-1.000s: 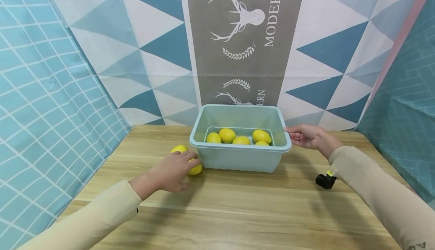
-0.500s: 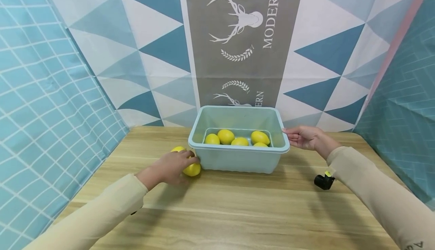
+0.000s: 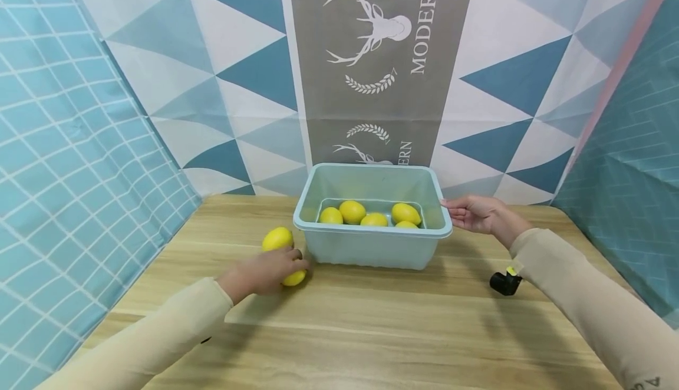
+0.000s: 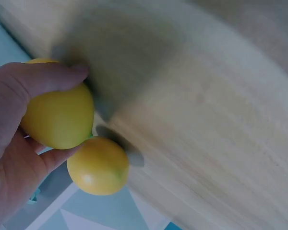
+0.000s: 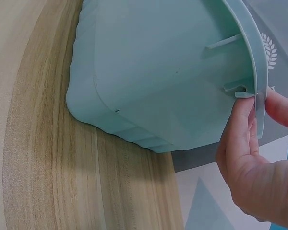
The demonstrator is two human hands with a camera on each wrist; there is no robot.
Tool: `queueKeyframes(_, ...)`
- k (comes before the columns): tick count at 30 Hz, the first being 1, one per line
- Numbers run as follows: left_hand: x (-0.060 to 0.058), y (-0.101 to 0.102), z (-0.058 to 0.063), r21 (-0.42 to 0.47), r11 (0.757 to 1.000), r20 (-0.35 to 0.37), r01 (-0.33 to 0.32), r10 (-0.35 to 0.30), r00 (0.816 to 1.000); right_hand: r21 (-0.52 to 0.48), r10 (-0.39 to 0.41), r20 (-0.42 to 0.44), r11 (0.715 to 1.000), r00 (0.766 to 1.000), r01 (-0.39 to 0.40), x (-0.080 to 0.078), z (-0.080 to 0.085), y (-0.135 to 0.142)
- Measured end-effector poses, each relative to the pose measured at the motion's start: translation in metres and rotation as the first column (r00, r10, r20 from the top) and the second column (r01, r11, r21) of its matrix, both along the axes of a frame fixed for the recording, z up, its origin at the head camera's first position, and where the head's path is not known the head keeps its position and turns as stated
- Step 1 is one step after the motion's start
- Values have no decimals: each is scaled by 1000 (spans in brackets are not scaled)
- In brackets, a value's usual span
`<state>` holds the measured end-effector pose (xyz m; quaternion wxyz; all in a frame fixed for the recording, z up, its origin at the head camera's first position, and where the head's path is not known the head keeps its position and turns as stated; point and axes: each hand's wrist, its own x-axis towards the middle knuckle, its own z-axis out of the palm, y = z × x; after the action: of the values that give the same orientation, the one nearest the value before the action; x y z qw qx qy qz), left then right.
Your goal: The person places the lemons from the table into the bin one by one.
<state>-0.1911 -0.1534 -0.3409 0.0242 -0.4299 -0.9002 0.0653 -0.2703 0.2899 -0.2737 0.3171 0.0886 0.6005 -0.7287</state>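
My left hand (image 3: pixel 265 271) grips a yellow lemon (image 4: pixel 60 117) near the tabletop, thumb on one side and fingers on the other. Just beyond it on the table lies a second lemon (image 3: pixel 277 238), which appears close by the fingertips in the left wrist view. To their right stands a light blue-green plastic bin (image 3: pixel 366 250) with several lemons (image 3: pixel 375 220) on its floor. At the bin's right end, my right hand (image 3: pixel 480 213) pinches the rim (image 5: pixel 260 57), thumb on top and fingers underneath.
A small black object with a yellow-green part (image 3: pixel 506 284) sits on the wooden table (image 3: pixel 371 331) near my right sleeve. Patterned cloth (image 3: pixel 371 101) hangs behind the bin, and blue sheets (image 3: pixel 69 142) stand at both sides.
My left hand has curled round the nearer lemon and drawn it slightly left and toward me, away from the bin. The farther lemon shows more fully. My right hand stays on the rim.
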Motion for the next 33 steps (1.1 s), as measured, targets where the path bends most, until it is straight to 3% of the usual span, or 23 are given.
queueKeyframes(4,3,-2,-8,-9,1000,59,-8,9,998,-10,21,-2,1000,1000,-21,0,-3,1)
queueKeyframes(9,-1,-2,-10,64,998,148,-26,17,989,-71,107,-38,991,993,-110,-5,-5,9)
queueKeyframes(12,-6,-2,-12,128,991,172,-33,11,985,-54,79,-34,995,996,-80,-6,-3,9)
queueKeyframes(18,-13,0,-21,182,983,92,15,-32,995,-8,-5,10,1000,1000,5,-1,4,4)
queueKeyframes(25,-15,3,-28,169,984,3,59,-60,998,-13,-10,13,1000,1000,10,-3,1,5)
queueKeyframes(33,-10,2,-27,154,980,-131,127,-107,986,-17,-11,15,1000,1000,11,-4,-2,2)
